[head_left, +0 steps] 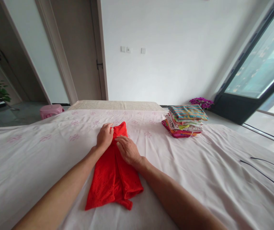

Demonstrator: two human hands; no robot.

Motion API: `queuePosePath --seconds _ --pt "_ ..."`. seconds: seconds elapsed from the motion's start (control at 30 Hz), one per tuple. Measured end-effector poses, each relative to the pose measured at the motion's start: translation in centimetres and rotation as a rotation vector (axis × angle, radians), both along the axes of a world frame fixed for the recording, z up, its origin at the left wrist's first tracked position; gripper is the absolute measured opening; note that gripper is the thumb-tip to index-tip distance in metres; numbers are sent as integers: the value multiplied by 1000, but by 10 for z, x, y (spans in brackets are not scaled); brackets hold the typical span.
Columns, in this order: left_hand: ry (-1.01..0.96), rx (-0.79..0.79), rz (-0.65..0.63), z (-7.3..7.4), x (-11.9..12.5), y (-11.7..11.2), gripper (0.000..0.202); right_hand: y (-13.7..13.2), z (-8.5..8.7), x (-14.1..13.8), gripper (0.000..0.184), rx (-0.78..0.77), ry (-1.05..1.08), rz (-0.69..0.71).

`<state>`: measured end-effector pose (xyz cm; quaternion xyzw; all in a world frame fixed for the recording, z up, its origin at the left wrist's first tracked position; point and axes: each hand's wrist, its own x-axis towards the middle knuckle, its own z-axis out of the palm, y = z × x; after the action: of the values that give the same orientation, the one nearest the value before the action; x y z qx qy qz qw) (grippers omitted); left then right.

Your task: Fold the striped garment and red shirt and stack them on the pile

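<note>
A red garment point(104, 179) with small eyelet-like holes lies on the bed sheet. It is folded lengthwise, narrow at the far end and wider toward me, and its exact kind is unclear. At its far left edge, my left hand point(104, 135) has bent fingers closed on the cloth, with the thumb side over the red fabric. My right hand point(128, 150) rests palm down across the upper right part, fingers stretched out. A short red strip of the cloth sticks out at the near end.
A stack of folded, patterned cloths point(186, 121) sits to the right on the pale floral sheet point(43, 163). Dark thin cords point(266, 177) lie at the right. Beyond the bed are a pink stool point(51, 111), purple flowers point(201, 102), a closed door point(79, 48) and a white wall.
</note>
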<state>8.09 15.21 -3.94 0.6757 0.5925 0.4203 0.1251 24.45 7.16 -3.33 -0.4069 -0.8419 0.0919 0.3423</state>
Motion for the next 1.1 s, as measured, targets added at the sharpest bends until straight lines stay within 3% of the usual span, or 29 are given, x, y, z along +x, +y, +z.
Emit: queuePosePath --seconds 0.13,0.33,0.57,0.77,0.9,1.1 --pt "165 -42 -138 -14 7 -8 48 0 -9 1 44 -67 -154 -132" --pt "617 -196 -50 -26 -9 -17 70 -7 -13 5 59 -158 -352 -132" --pt "686 -173 -36 -27 -26 -41 73 -7 -15 6 57 -131 -264 -144" --pt "644 -66 -118 -29 -54 -89 67 -6 -18 9 45 -26 -142 -48" --pt "559 -28 -235 -20 -69 -132 59 -9 -16 13 32 28 -67 50" --pt "432 -6 -514 -1 -65 -208 36 -49 17 23 40 -63 -164 378"
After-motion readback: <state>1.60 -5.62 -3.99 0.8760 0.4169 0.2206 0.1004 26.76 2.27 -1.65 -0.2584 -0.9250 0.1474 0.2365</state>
